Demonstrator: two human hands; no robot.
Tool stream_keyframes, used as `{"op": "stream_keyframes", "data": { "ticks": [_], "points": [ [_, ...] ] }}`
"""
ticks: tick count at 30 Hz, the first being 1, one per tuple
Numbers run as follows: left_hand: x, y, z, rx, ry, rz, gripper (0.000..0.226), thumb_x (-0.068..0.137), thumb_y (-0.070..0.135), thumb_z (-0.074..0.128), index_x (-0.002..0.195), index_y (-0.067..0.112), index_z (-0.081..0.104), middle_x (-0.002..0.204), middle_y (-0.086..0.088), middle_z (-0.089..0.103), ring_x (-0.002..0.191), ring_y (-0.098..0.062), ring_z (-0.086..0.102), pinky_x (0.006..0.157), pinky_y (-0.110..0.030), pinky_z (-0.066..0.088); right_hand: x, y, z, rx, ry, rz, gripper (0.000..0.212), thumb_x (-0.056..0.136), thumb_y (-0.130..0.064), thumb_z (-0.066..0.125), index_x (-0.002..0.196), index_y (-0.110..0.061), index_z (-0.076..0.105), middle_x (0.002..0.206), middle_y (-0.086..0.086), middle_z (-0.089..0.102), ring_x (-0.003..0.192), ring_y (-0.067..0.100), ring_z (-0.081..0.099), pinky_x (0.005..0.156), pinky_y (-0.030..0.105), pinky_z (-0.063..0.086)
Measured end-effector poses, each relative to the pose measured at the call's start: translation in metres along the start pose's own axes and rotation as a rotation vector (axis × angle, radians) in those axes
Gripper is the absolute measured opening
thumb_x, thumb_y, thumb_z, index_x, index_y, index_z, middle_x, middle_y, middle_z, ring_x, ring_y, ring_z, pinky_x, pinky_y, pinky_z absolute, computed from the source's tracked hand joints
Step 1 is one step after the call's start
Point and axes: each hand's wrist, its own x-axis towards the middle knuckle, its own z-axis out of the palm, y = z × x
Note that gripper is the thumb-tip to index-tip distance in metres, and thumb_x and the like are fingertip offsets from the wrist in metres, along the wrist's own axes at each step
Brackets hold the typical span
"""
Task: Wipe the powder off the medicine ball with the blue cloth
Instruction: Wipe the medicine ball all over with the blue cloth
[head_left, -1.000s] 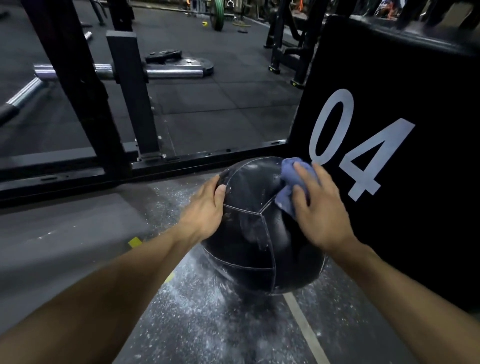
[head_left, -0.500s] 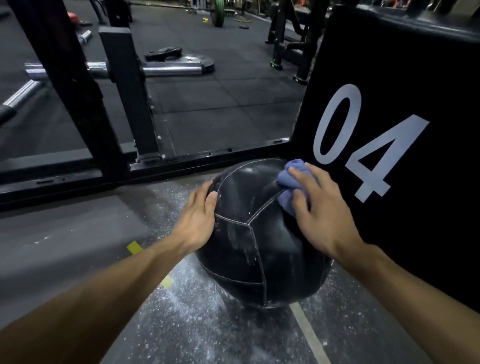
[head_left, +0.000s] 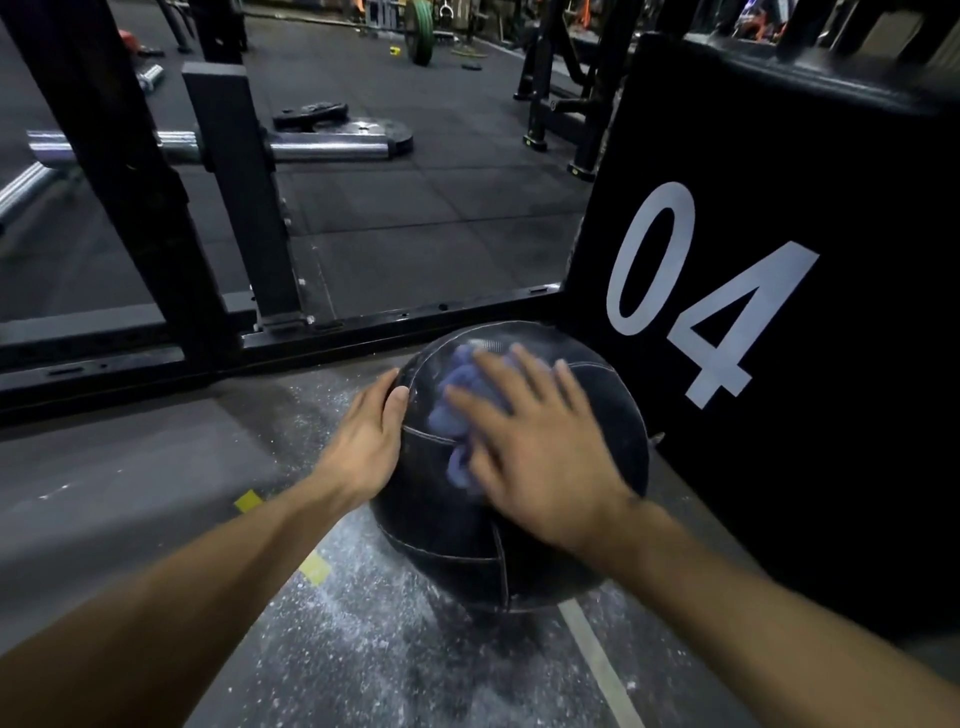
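Note:
A black stitched medicine ball (head_left: 447, 530) sits on the gym floor, with a faint powder smear near its top. My right hand (head_left: 540, 457) lies flat on the ball's top, fingers spread and straight, pressing the bunched blue cloth (head_left: 457, 410) against the leather; the hand and cloth are motion-blurred. Most of the cloth is hidden under the palm. My left hand (head_left: 369, 441) rests on the ball's left side, fingers laid along its curve, steadying it.
White powder (head_left: 363, 639) is scattered on the floor under and in front of the ball. A black box marked 04 (head_left: 779, 322) stands right beside the ball. A black rack frame (head_left: 228, 182) and barbell (head_left: 322, 148) lie beyond.
My right hand has swept the cloth leftward and nearer across the ball's top, from the upper right side toward the middle. The left hand has stayed on the left side.

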Motion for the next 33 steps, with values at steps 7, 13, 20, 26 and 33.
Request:
{"op": "stream_keyframes", "data": {
  "ticks": [7,13,20,26,33],
  "points": [
    [0.004,0.005,0.005,-0.096,0.011,-0.046,0.063,0.107,0.064,0.026,0.16,0.031,0.036,0.16,0.007,0.043,0.148,-0.017,0.039,0.116,-0.03,0.027,0.02,0.104,-0.01,0.662,-0.005,0.6,0.025,0.099,-0.041,0.042,0.107,-0.043,0.066,0.112,-0.001,0.069,0.093,0.019,0.065,0.087,0.03,0.054],
    [0.004,0.002,0.017,-0.452,0.006,-0.347,0.079,0.082,0.095,0.035,0.123,0.04,0.073,0.118,0.013,0.076,0.115,-0.011,0.068,0.109,-0.039,0.046,-0.004,0.133,0.006,1.04,-0.033,0.808,0.018,0.11,-0.044,0.047,0.111,-0.055,0.062,0.118,-0.022,0.072,0.113,0.008,0.07,0.102,0.029,0.053],
    [-0.036,-0.008,0.041,-0.867,-0.058,-0.762,0.083,0.082,0.093,0.035,0.092,0.029,0.086,0.102,-0.009,0.081,0.11,-0.042,0.069,0.104,-0.067,0.048,-0.02,0.136,0.012,1.08,-0.039,0.849,0.028,0.109,-0.052,0.044,0.129,-0.046,0.062,0.126,-0.018,0.067,0.127,0.01,0.062,0.117,0.038,0.043],
    [-0.075,-0.004,0.028,-0.919,-0.023,-0.801,0.074,0.091,0.081,0.037,0.094,0.026,0.086,0.109,-0.01,0.08,0.106,-0.038,0.072,0.101,-0.059,0.052,-0.036,0.111,0.003,1.044,-0.055,0.813,0.04,0.106,-0.051,0.045,0.144,-0.044,0.055,0.119,-0.02,0.066,0.111,0.002,0.062,0.097,0.032,0.046],
    [-0.133,-0.04,-0.033,-0.759,0.024,-0.965,0.098,0.054,0.096,0.067,0.114,0.019,0.081,0.126,-0.019,0.073,0.117,-0.046,0.068,0.1,-0.066,0.051,-0.026,0.073,-0.023,1.033,-0.38,0.77,0.04,0.105,-0.064,0.046,0.121,-0.035,0.07,0.115,-0.011,0.073,0.106,0.012,0.069,0.089,0.033,0.052]
  ]
}}
